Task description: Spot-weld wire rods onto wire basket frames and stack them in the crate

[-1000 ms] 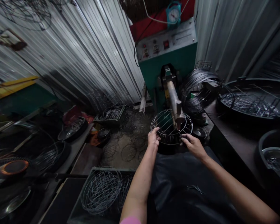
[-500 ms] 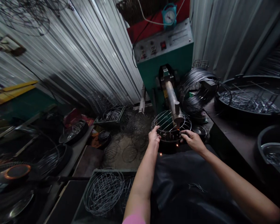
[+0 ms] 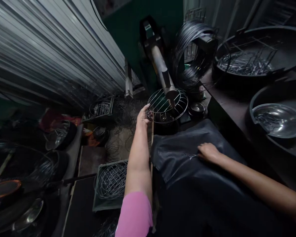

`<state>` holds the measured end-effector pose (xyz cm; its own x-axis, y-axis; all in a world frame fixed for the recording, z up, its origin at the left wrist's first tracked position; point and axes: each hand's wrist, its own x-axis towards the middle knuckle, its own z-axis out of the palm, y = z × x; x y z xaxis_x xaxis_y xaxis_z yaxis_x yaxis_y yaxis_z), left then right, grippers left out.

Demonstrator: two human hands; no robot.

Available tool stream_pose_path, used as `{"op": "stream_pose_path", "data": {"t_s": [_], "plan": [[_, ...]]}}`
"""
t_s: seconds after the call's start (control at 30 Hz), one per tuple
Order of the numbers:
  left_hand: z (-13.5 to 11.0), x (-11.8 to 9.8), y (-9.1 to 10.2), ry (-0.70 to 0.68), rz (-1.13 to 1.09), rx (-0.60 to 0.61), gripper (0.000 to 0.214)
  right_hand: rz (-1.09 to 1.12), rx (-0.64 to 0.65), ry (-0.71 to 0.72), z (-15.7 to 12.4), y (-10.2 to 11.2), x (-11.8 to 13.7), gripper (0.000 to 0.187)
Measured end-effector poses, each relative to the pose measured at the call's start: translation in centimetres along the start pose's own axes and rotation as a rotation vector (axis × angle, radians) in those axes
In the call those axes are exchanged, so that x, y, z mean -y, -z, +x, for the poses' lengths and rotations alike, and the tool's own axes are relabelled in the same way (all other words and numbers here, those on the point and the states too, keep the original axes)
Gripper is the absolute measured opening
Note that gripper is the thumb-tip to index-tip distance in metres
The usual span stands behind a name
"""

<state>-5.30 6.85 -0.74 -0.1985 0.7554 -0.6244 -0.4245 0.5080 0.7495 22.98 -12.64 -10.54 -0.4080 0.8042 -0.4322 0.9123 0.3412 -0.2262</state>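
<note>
My left hand grips the left rim of a round wire rack. The rack, with parallel bars across its top ring, sits around the tip of the machine's metal arm. My right hand lies low on the dark apron over my lap, fingers curled at a small bunch of short wire pieces. Whether a piece is between those fingers is hidden.
A coil of wire stands right of the machine. Farther right are a large pan of wire pieces and a metal bowl inside a dark basin. At lower left, a green crate holds wire grids.
My right hand has left the machine tip and come down to the wire pieces on the apron. The sparks are gone. My left hand still holds the rack; the view has tilted down.
</note>
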Motion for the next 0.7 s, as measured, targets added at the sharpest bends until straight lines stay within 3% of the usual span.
{"op": "stream_pose_path", "data": {"t_s": [0.17,0.3,0.47,0.6,0.7], "plan": [[-0.5,0.6,0.2,-0.033,0.041,0.057,0.036,-0.038,0.038,0.052,0.0,-0.7,2.1,0.023],[-1.1,1.3,0.5,-0.066,0.014,0.017,0.034,0.039,0.053,0.048,-0.1,-0.7,0.2,0.020],[-1.4,1.7,0.5,-0.072,-0.027,-0.040,0.033,0.260,-0.032,0.021,-1.1,-0.2,-2.3,0.017],[-1.4,1.9,0.4,-0.050,-0.051,-0.036,0.035,0.028,-0.081,-0.064,-1.8,1.2,-2.1,0.026],[-1.5,1.9,0.3,-0.046,-0.066,-0.040,0.034,-0.139,-0.013,-0.028,-1.3,1.6,-0.5,0.032]]}}
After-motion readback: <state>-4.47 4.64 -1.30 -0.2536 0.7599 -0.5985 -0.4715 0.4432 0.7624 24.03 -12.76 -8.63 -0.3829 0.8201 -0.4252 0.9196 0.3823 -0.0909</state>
